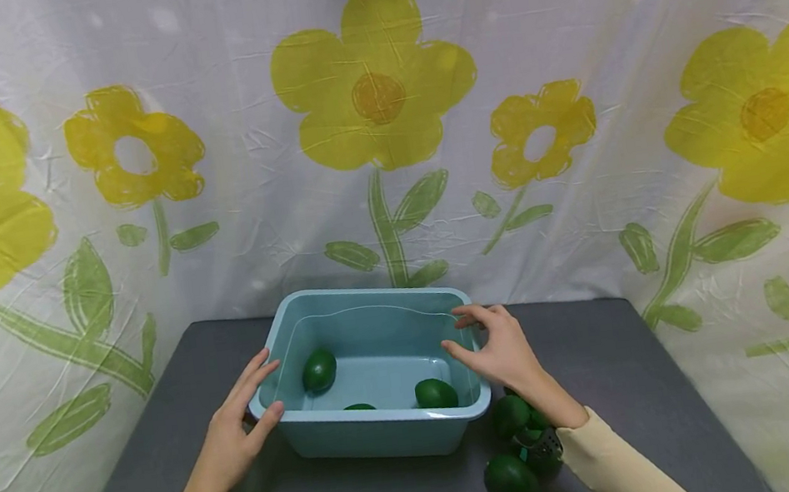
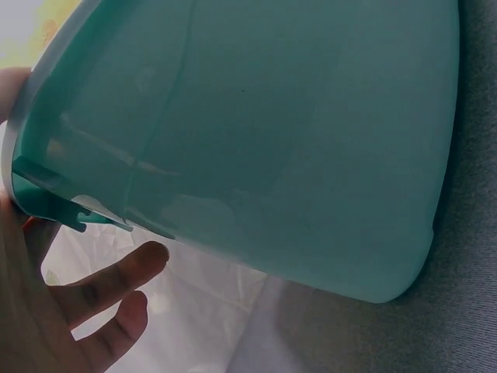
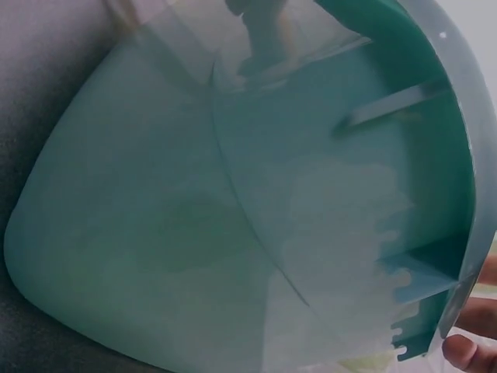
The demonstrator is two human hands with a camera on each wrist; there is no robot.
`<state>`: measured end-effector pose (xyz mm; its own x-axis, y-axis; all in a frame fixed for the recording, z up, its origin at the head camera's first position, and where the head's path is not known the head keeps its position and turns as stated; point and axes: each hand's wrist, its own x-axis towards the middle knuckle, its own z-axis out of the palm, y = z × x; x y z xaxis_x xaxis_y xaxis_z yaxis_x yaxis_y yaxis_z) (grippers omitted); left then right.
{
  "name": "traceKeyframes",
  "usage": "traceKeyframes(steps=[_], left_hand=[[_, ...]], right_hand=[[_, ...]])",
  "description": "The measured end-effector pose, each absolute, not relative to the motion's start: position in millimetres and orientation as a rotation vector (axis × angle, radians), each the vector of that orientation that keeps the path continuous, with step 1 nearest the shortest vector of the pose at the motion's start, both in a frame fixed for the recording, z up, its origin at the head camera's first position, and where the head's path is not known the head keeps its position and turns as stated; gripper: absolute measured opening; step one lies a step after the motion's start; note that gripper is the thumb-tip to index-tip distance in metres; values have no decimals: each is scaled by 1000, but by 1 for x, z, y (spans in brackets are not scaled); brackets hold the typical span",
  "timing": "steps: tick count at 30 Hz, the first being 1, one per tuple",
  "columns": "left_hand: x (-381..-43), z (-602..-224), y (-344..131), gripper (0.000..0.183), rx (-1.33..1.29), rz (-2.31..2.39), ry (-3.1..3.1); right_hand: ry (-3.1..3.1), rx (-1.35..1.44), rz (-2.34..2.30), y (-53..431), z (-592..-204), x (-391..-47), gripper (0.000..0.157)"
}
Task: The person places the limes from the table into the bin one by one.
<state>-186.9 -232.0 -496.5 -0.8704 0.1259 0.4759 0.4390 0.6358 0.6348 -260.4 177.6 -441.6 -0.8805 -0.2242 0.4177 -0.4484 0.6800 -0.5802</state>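
A light blue plastic basin [image 1: 384, 441] stands on the grey table between my hands. In it lie a dark green avocado [image 1: 319, 370] at the back left, another avocado [image 1: 435, 393] at the front right, and a third partly hidden by the front wall. My left hand [image 1: 232, 437] is at the left rim, fingers spread, thumb over the front-left corner. Its lower fingers [image 2: 124, 272] hang loose beside the outer wall. At the right rim is my right hand [image 1: 495, 345], thumb and fingers extended over the edge. In the right wrist view, its fingertips [image 3: 460, 351] show just past the rim.
Several more avocados [image 1: 511, 479] lie on the table right of the basin, partly covered by my right forearm and the black wrist device [image 1: 541, 444]. Behind the grey table [image 1: 584, 354] hangs a white curtain [image 1: 250, 241] with painted yellow flowers.
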Motion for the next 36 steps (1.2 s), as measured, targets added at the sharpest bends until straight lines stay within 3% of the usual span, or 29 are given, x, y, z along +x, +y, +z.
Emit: traceKeyframes(steps=[10, 36], left_hand=[[-188, -496, -232, 62, -451, -1101, -2460], [-186, -495, -231, 59, -454, -1120, -2462]], right_hand=[[-2481, 579, 971, 183, -440, -257, 51], [-2355, 313, 1028, 229, -435, -256, 66]])
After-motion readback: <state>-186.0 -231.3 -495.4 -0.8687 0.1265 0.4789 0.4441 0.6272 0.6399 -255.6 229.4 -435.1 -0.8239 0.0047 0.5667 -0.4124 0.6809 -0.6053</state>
